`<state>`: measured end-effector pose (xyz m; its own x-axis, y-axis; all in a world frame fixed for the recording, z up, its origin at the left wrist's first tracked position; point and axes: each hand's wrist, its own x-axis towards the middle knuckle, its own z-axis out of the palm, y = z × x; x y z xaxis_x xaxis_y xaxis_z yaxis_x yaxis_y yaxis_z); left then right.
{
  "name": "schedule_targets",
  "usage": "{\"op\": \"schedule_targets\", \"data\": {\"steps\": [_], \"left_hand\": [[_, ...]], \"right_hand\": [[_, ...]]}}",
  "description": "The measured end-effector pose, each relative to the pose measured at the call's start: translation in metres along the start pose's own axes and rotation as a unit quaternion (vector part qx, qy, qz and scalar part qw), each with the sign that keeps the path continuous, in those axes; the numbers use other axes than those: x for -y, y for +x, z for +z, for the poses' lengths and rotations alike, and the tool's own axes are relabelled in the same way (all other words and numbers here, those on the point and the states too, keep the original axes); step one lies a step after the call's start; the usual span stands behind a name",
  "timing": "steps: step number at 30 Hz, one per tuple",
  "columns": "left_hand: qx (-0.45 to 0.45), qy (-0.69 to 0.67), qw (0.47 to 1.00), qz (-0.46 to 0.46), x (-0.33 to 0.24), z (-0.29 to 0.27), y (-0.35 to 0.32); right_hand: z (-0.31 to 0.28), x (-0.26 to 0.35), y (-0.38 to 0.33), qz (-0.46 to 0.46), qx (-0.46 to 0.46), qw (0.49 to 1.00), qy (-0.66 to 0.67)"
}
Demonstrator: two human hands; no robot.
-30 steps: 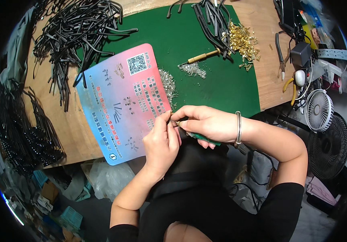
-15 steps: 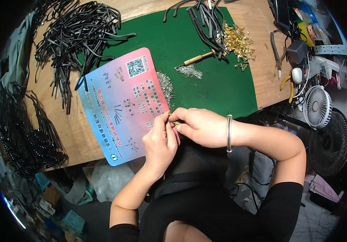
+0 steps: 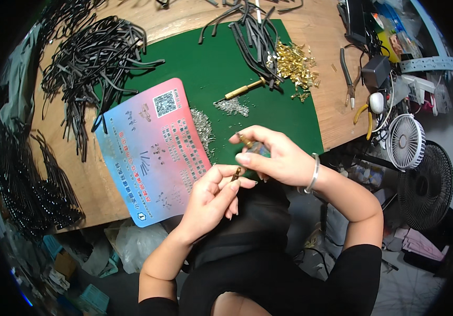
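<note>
My left hand (image 3: 210, 197) pinches a small gold-coloured metal piece (image 3: 236, 174) upright between thumb and forefinger, its other fingers half curled. Just above and to the right, my right hand (image 3: 276, 158) is closed around a short tool (image 3: 247, 141) with a gold end and a bluish, blurred body; its exact kind does not show. The two hands are slightly apart, over the mat's near edge. Beyond them on the green mat (image 3: 284, 124) are a heap of tiny silver screws (image 3: 202, 129), a smaller silver pile (image 3: 233, 107) and a gold-handled screwdriver (image 3: 244, 89).
A pink-and-blue printed sheet (image 3: 126, 139) lies left of my hands. Black eyeglass temples (image 3: 92, 58) are heaped far left, with more black strips (image 3: 250, 47) beside gold metal pieces (image 3: 295, 66). Pliers (image 3: 348, 79) and a white fan (image 3: 405, 141) are at the right.
My hands, pressed together before, have come apart. The right one has lifted up and right with the tool, and the gold piece now shows in my left fingers. The whole view has shifted slightly.
</note>
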<state>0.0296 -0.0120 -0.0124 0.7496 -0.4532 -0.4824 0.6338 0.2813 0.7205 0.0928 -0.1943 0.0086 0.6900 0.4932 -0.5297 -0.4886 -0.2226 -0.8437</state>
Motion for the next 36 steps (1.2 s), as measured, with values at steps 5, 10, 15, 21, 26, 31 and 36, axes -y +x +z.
{"op": "schedule_targets", "data": {"steps": [5,10,15,21,26,31,36], "left_hand": [[0.022,-0.010,1.000,0.004,-0.003,0.003,-0.005],[0.018,-0.015,1.000,-0.006,-0.003,0.001,-0.007],[0.002,0.012,0.999,-0.031,-0.008,0.001,-0.011],[-0.013,0.065,0.998,-0.017,-0.006,-0.005,-0.009],[-0.083,0.028,0.996,0.000,0.011,-0.021,-0.005],[-0.104,0.015,0.994,0.023,0.014,-0.020,0.000],[-0.135,-0.001,0.991,0.014,0.014,-0.022,-0.002]], "right_hand": [[-0.005,-0.016,0.011,0.016,0.077,0.994,0.071],[-0.001,-0.021,0.011,0.075,0.093,0.986,0.115],[0.001,-0.018,0.012,0.063,0.071,0.993,0.068],[0.007,-0.032,0.012,-0.081,-0.030,0.990,-0.107],[0.008,-0.023,-0.012,-0.025,-0.036,0.992,-0.120],[0.031,-0.035,-0.017,-0.160,0.020,0.964,-0.210],[0.033,-0.038,-0.009,-0.166,0.004,0.962,-0.218]]}}
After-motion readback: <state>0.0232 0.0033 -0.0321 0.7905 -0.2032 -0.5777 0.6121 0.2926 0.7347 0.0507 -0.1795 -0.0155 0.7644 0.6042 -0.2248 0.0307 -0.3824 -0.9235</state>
